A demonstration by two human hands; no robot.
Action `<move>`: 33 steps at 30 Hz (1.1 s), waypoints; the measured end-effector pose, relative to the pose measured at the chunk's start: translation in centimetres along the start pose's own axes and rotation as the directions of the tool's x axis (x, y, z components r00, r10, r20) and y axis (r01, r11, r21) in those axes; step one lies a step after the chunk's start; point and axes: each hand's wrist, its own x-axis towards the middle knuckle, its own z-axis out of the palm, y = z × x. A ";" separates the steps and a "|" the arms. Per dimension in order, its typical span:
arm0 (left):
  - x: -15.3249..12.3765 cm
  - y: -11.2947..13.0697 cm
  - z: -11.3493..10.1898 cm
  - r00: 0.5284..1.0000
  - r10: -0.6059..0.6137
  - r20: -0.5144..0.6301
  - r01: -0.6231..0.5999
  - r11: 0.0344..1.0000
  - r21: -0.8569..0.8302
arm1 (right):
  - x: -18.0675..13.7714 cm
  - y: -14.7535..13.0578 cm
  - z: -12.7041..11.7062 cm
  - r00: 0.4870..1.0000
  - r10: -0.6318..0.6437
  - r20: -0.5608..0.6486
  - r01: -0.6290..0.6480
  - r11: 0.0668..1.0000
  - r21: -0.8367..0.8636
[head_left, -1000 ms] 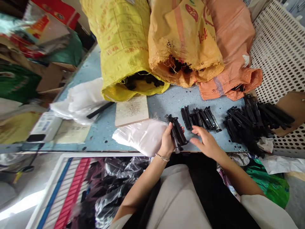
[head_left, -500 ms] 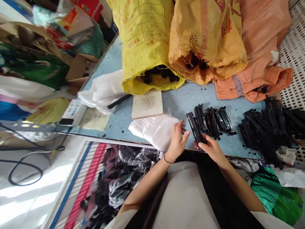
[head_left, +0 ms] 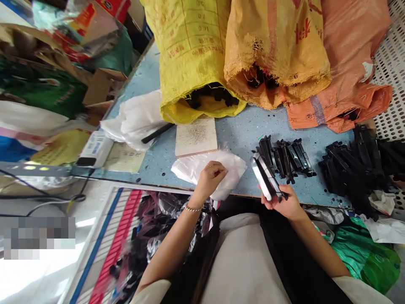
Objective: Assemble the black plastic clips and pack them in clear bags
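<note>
My right hand (head_left: 283,204) is closed round a small bundle of black plastic clips (head_left: 265,177) and holds it just above the near table edge. My left hand (head_left: 210,177) rests on a stack of thin white plastic bags (head_left: 230,166), its fingers curled and pinching the top bag. A row of black clips (head_left: 286,156) lies on the blue table (head_left: 240,133) just beyond my right hand. A bigger heap of black clips (head_left: 354,169) sits further right.
Three woven sacks lie open at the back: yellow (head_left: 193,55), orange-yellow (head_left: 275,46) and orange (head_left: 351,63). A beige card (head_left: 196,136), crumpled white plastic (head_left: 136,118) and a white perforated basket (head_left: 392,67) are nearby. Bagged clips fill a crate (head_left: 148,240) by my knees.
The bundle of clips passed from my left hand to my right hand. My left hand moved left onto the white bags and pinched the top one.
</note>
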 end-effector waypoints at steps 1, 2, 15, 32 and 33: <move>-0.1 0.1 0.2 0.999 -0.032 -0.027 0.031 0.999 -0.018 | 0.1 0.5 0.1 0.995 0.070 0.072 -0.075 0.995 0.066; -0.2 0.1 0.4 0.997 -0.051 -0.055 0.050 0.999 -0.022 | 0.4 1.2 0.2 0.982 0.143 0.125 -0.158 0.980 0.118; -4.0 3.5 1.5 0.840 0.512 0.180 -0.542 0.779 0.316 | 4.2 4.0 0.8 0.926 0.271 0.262 -0.370 0.783 0.500; -5.1 5.4 4.2 0.702 0.659 0.271 -0.707 0.692 0.147 | 2.5 2.4 3.4 0.889 -0.412 -0.200 0.171 0.703 -0.691; -5.2 5.7 3.9 0.707 0.647 0.284 -0.698 0.704 0.134 | 1.9 2.1 3.9 0.911 -0.397 -0.109 0.176 0.615 -0.769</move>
